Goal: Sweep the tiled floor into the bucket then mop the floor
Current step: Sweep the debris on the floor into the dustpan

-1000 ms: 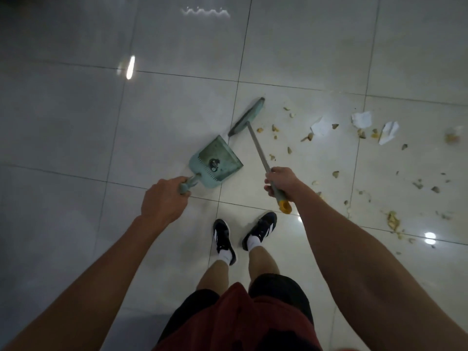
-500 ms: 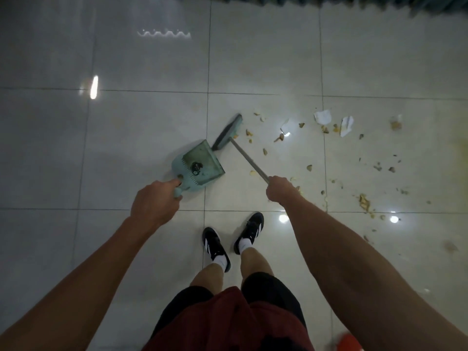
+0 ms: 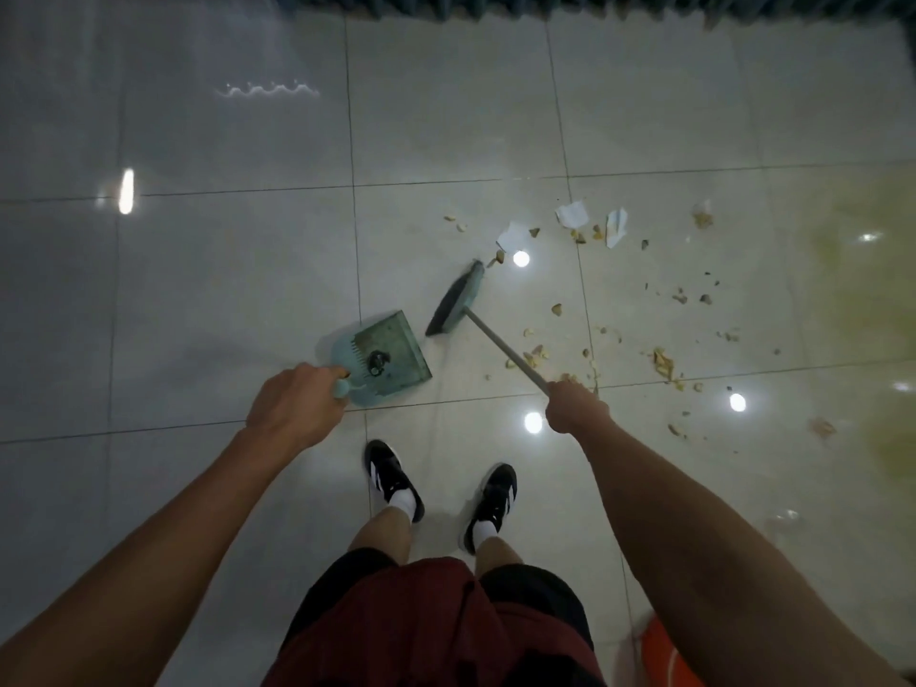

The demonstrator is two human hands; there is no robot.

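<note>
My left hand [image 3: 297, 404] grips the short handle of a teal dustpan [image 3: 391, 357], which is held low over the tiled floor [image 3: 223, 290] with a small dark lump in it. My right hand [image 3: 575, 406] is closed on the thin handle of a teal broom [image 3: 458, 300]; its head is just right of the dustpan's mouth. Brown crumbs [image 3: 538, 352] and torn white paper scraps [image 3: 572, 214] lie scattered to the right of the broom. No mop is in view.
My feet in black shoes [image 3: 394, 480] stand just behind the dustpan. An orange object [image 3: 661, 652], possibly a bucket, shows at the bottom right corner behind my right arm. A yellowish stain [image 3: 862, 270] spreads on the tiles at far right. A dark curtain [image 3: 570, 5] hangs along the top edge.
The broom head has swung from beyond the dustpan round to its right side. The view has tilted up, showing the curtain and the orange object.
</note>
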